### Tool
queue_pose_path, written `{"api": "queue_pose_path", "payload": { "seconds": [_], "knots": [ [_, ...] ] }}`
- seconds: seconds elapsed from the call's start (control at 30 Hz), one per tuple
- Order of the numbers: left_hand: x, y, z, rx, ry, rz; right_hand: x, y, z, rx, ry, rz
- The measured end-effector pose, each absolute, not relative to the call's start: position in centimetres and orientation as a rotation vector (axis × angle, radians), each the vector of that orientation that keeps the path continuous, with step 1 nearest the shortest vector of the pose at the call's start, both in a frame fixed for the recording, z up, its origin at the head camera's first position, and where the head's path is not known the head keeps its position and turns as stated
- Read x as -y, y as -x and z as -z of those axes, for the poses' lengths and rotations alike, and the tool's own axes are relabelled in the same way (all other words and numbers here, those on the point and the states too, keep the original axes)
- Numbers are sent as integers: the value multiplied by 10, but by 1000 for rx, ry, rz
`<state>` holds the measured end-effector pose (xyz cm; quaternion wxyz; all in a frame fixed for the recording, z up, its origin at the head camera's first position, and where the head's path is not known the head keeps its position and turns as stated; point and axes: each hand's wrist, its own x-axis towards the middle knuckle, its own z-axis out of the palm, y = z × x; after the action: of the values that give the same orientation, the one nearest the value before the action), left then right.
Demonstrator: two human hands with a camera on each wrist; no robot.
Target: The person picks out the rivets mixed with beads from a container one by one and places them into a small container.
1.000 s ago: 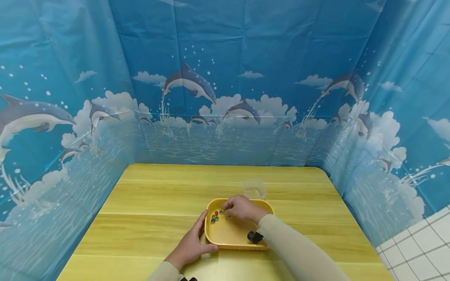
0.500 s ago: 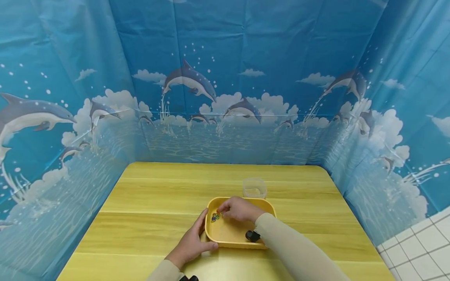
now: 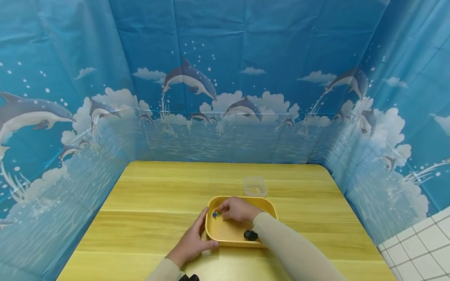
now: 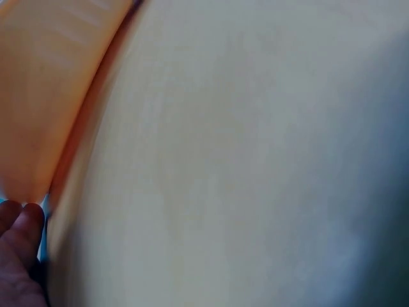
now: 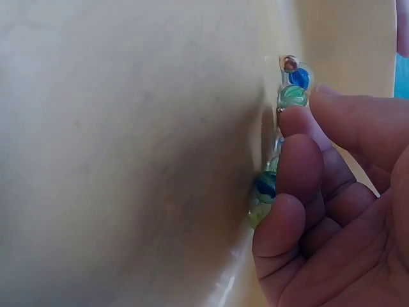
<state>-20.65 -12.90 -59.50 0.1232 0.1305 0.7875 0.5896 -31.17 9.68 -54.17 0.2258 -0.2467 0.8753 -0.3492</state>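
- Largest, a blue dolphin-printed curtain (image 3: 218,47) runs from 9 through 12 to 3 o'clock in the head view.
- The yellow wood-grain table (image 3: 158,187) lies at 6 o'clock, with white tiles (image 3: 418,242) at 4 o'clock.
- On the table sits the yellow tray (image 3: 226,232), a rounded rectangle; clock hours below are around its centre.
- At 8 o'clock, outside it, the left hand (image 3: 192,242) is spread wide, fingers along the end wall and thumb by the near corner.
- Inside, near 12 o'clock, is the right hand (image 3: 240,209), fingers bent, thumb and index narrowly set; whether they pinch anything cannot be told.
- A clear container (image 3: 251,182) stands on the table at 1 o'clock, just beyond the rim.
- A black device (image 3: 250,235) shows under the right wrist at 5 o'clock.
- Smallest, the glass marbles (image 3: 215,215) lie inside the tray towards 10 o'clock; the right wrist view shows blue, green and reddish ones beside the right fingertips.
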Motion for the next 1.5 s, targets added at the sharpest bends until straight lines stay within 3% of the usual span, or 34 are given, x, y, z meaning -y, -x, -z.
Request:
{"api": "queue_pose_path", "payload": {
  "seconds": [1.5],
  "knots": [
    [127,204,595,-2327,-380,-1686,-100,307,551,-2455,726,949]
  ]
}}
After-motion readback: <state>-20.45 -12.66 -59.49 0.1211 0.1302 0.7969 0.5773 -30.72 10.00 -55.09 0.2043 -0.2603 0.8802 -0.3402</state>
